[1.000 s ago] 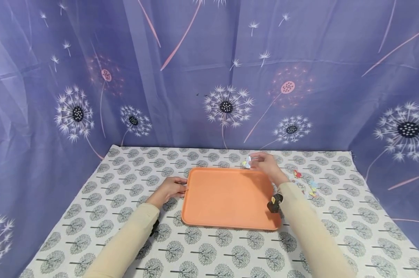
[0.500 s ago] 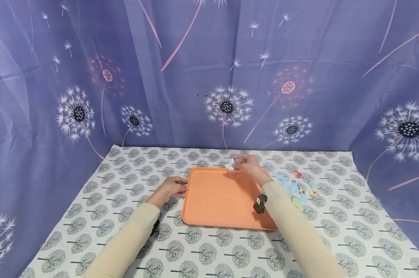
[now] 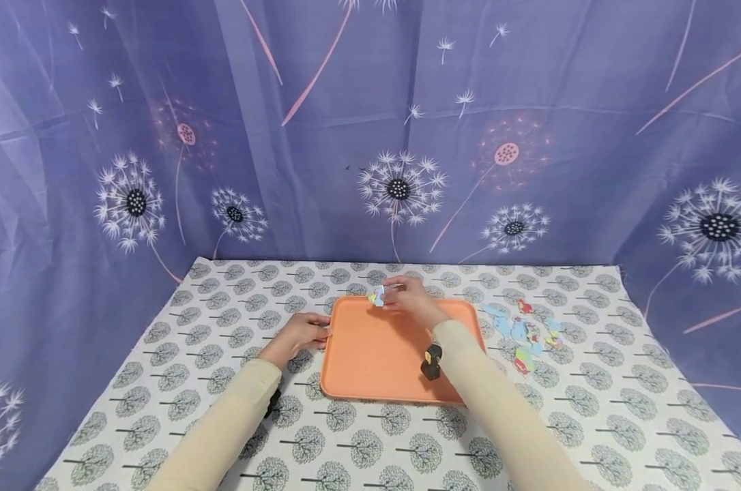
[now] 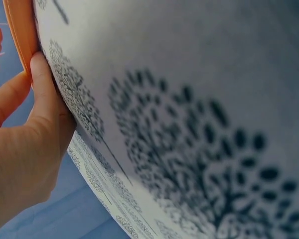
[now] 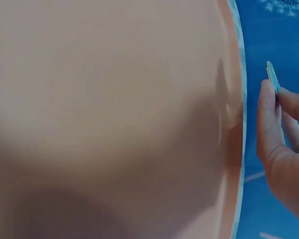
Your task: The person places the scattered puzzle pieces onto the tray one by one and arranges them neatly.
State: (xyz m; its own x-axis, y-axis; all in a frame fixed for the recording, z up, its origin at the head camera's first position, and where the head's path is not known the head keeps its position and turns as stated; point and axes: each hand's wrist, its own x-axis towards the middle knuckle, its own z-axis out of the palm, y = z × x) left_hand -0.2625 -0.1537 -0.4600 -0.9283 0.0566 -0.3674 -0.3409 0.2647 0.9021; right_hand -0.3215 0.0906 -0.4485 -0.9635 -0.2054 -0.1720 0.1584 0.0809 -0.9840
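From here I see left hand point(image 3: 299, 334) pinching orange tray point(image 3: 370, 354) at its left edge, probably steadying it, right hand point(image 3: 410, 300) fingertips pinching thin piece point(image 3: 377, 296) near far rim.

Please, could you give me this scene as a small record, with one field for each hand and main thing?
Left hand: grips the tray at its left edge
Right hand: pinches a small colourful piece near the tray's far edge
Tray: orange, rectangular, rounded corners
Loose pieces: several, multicoloured, right of the tray
Cloth: white, dark tree print
Curtain: blue-violet, dandelion print
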